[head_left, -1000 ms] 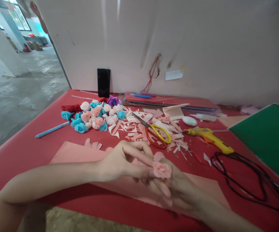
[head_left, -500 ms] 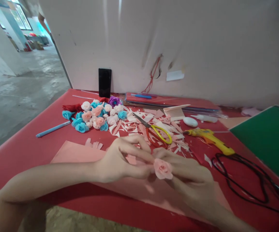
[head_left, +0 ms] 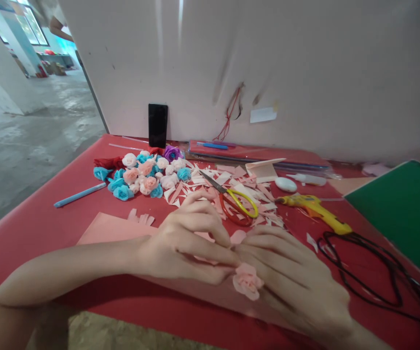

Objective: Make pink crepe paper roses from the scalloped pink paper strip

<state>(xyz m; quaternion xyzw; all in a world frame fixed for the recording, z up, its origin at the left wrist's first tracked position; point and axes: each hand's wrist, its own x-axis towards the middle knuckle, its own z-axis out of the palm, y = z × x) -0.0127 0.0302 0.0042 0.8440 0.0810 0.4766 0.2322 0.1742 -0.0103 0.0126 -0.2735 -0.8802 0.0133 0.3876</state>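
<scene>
A pink paper rose (head_left: pixel 248 281) is held low between my two hands, its layered petals facing me. My left hand (head_left: pixel 191 238) pinches behind its base with thumb and forefinger, the other fingers curled above. From the right, my right hand (head_left: pixel 297 277) closes its fingers about the same base, the fingertips of both hands meeting. A loose-looking pink petal (head_left: pixel 238 237) shows just above the fingertips; what it is attached to is hidden. Under the hands lies a sheet of pink paper (head_left: pixel 102 231). Scissors (head_left: pixel 237 201) with yellow and red handles lie beyond the hands on paper scraps.
Finished paper roses (head_left: pixel 147 183) in several colours are heaped back left, near a blue pen (head_left: pixel 80 194) and a phone (head_left: pixel 158 125) against the wall. A yellow glue gun (head_left: pixel 319 212) with a looping black cord (head_left: pixel 370 248) lies right, beside a green board (head_left: pixel 406 209).
The rose has moved down a little and turned, showing more outer petals. Both hands have shifted; the right is lower and more to the right. A pink petal now shows between the fingertips.
</scene>
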